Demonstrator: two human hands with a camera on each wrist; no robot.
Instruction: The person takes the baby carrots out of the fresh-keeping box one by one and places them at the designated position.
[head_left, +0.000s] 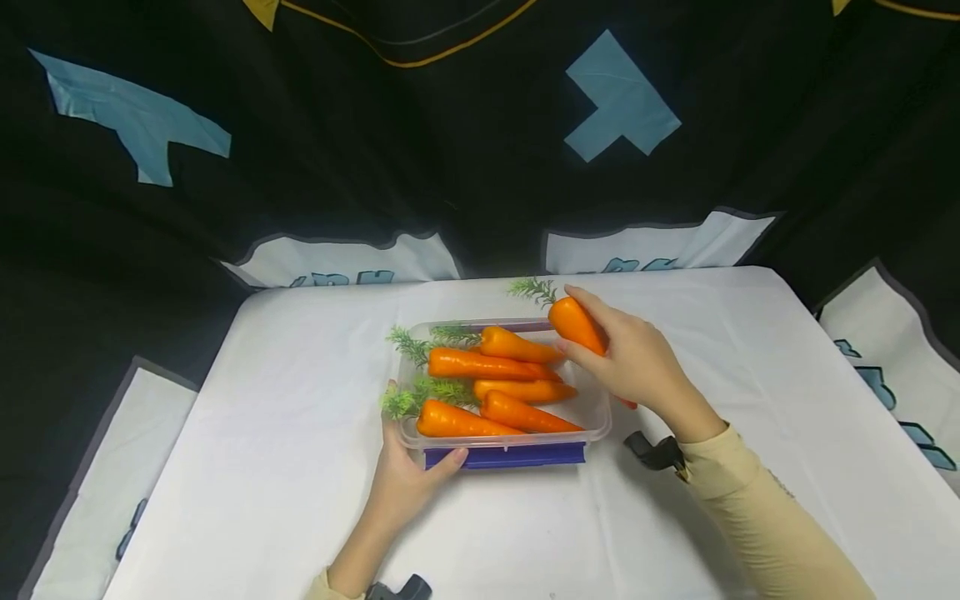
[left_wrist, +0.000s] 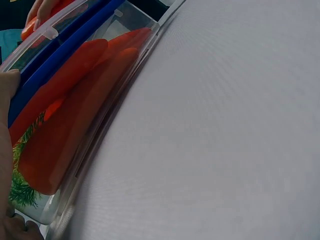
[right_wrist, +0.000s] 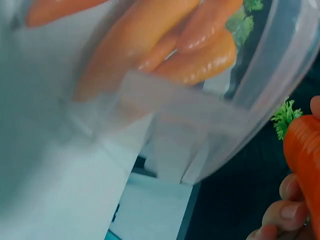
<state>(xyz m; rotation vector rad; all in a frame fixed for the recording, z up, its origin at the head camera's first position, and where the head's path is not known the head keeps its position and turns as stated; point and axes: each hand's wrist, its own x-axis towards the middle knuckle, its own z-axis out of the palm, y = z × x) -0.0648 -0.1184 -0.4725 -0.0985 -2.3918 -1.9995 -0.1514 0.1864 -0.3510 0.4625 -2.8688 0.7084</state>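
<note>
On the white cloth-covered table (head_left: 262, 467), I am seeing the translucent plastic container (head_left: 597, 410) standing centrally, glossy tapered carrots (head_left: 487, 365) lying inside. The left hand (head_left: 405, 483) is gripping the container's eight-o'clock corner; a loose thumb could let it skid. At two o'clock, the right hand (head_left: 637, 354) is clasping another carrot (head_left: 574, 322); its slick skin could cause dropping, its feathery leaves (head_left: 532, 289) snagging.

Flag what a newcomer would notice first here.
First, the bright orange carrots in the clear box, centre of the head view. Next, another carrot, gripped by the right hand at the box's right end; the left hand holds the near left corner. Behind, pale blue shapes stand out on black cloth.
</note>
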